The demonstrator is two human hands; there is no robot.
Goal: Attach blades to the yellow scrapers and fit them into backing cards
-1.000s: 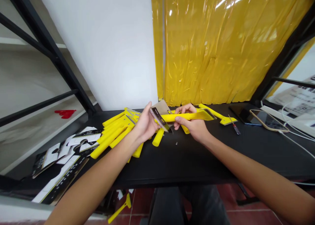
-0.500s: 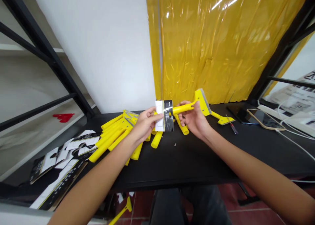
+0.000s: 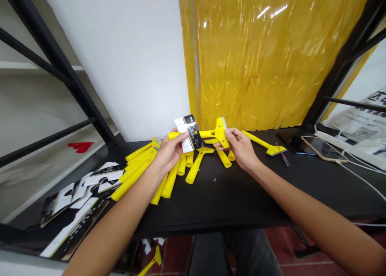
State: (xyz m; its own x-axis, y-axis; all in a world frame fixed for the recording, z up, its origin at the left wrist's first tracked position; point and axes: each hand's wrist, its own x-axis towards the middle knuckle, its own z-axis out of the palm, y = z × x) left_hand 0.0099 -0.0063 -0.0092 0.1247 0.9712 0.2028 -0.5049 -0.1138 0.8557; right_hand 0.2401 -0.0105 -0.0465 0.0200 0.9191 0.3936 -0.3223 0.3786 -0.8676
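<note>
Scraper [image 3: 221, 132] is bright yellow plastic: tube handle, flared flat head w/ small dark screw holes & a pale metal blade edge facing R. Blk/white printed card [image 3: 188, 133] sits across the handle, white part to the L, blk part w/ small print to the R, tilted a bit; handle runs behind its front face & its end pokes out on the L. Both are held up off the table [image 3: 241, 203], approx. midway along & near its far edge, just over the R end of a scraper pile [image 3: 138, 163]. Vs. half a sec ago: card's now nearer the head, more handle shows on the L, scraper's come L, & R hand has gone from the handle to the head's blade edge. L hand [image 3: 169, 150] is clamped on card, thumb flat on its front, fingers behind. R hand [image 3: 241, 149] pinches the head's blade side btwn thumb & fingers. Hands are well apart, forearms angling in from the table's near corners. A lone scraper [image 3: 265, 143] & a screwdriver [image 3: 284, 159] lie R of R hand, twd the far edge; loose cards [image 3: 75, 223] are at the table's L end.
</note>
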